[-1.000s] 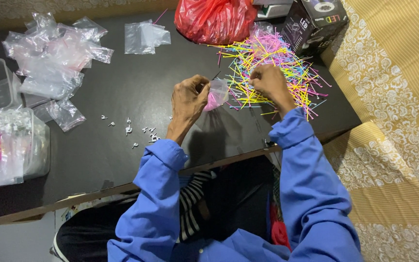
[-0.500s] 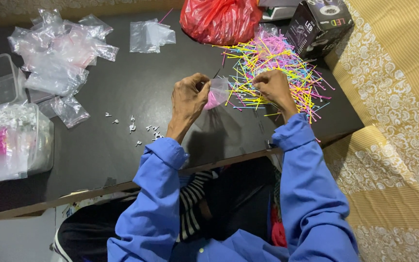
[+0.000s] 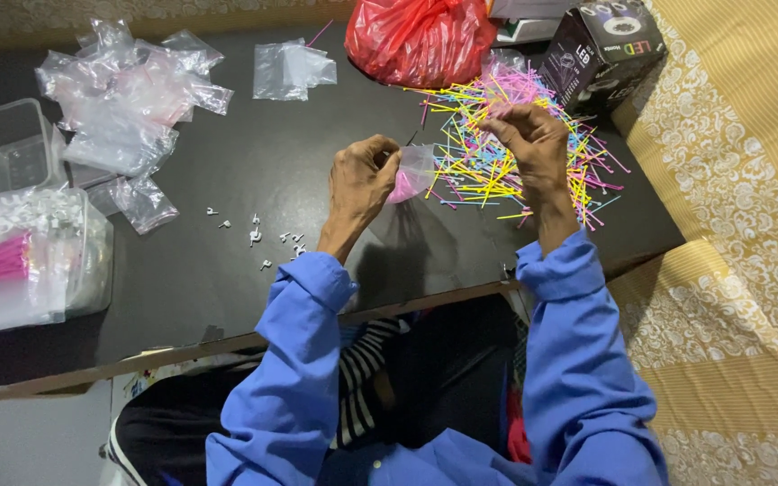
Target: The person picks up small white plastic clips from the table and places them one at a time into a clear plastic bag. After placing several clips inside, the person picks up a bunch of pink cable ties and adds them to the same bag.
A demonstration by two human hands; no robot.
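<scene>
My left hand (image 3: 362, 180) pinches a small clear plastic bag (image 3: 411, 171) with pink pieces inside, held just above the dark table (image 3: 254, 261). My right hand (image 3: 529, 144) hovers over a heap of thin coloured sticks (image 3: 506, 135) in pink, yellow, green and blue, its fingers closed on a few of them. The two hands are a short distance apart, the bag between them. Both arms wear blue sleeves.
Small white clips (image 3: 258, 234) lie scattered left of my left hand. Empty clear bags (image 3: 128, 99) pile at the far left, another (image 3: 290, 67) further back. Clear containers (image 3: 24, 261) with pink sticks stand at the left edge. A red bag (image 3: 416, 36) and a black box (image 3: 601, 49) sit behind.
My right hand has drawn away from the bag, to the right and back over the stick heap. My left hand still holds the bag in about the same place.
</scene>
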